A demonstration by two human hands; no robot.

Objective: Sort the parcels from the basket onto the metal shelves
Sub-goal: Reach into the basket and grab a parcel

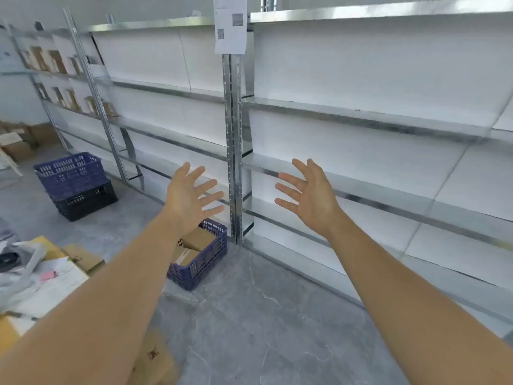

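A blue plastic basket [209, 262] stands on the floor at the foot of the metal shelves [361, 115]. Brown cardboard parcels [198, 238] lie inside it. My left hand [191, 198] is stretched out above the basket, fingers spread, holding nothing. My right hand [309, 194] is raised at the same height in front of the right shelf bay, also spread and bare. The shelf boards in front of me carry nothing.
Stacked blue and black crates [75, 186] stand on the floor at left. Parcels [55, 62] fill the far-left shelves. A table [41, 279] at lower left holds papers, bags and boxes. A printed sheet [230, 23] hangs on the upright post.
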